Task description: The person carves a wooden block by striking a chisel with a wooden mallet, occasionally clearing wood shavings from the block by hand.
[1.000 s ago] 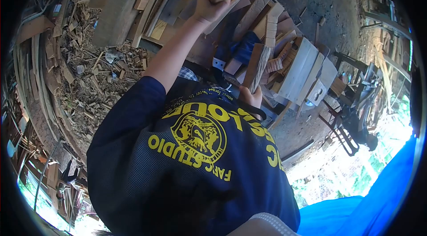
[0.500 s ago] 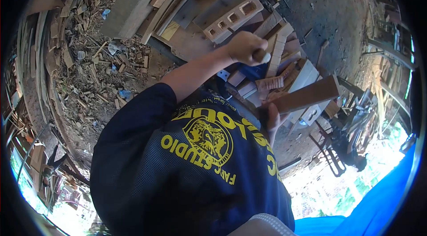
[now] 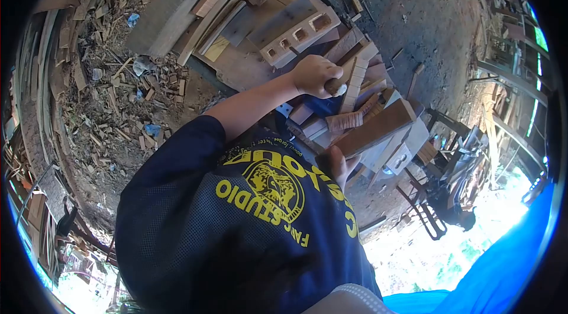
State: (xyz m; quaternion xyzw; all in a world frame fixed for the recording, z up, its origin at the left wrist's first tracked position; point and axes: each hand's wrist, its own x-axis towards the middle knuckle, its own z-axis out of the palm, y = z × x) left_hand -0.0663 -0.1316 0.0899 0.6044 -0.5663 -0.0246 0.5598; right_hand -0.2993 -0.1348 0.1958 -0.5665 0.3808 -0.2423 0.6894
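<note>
My left hand (image 3: pixel 318 75) is closed in a fist around a wooden handle (image 3: pixel 335 87) with a pale end. The rest of that tool is hidden by the hand. Lower right, close to my body, my right hand (image 3: pixel 342 163) grips the near end of a long brown wooden block (image 3: pixel 378 129), thumb against it. Its far end points away to the right, over other wood pieces. Between the two hands lies a curved piece of wood with notches (image 3: pixel 344 121). A notched wooden strip (image 3: pixel 355 82) lies just right of my left hand.
A wooden piece with square holes (image 3: pixel 300 36) lies ahead on the work surface, beside long planks (image 3: pixel 189 12). Wood scraps and chips (image 3: pixel 112 101) cover the ground to the left. Bare dark ground (image 3: pixel 414 12) is at upper right. Blue sheeting (image 3: pixel 503 261) hangs at lower right.
The wooden block and my right hand have moved a little left, toward my body. My left hand keeps its grip on the handle. The whole view has shifted slightly.
</note>
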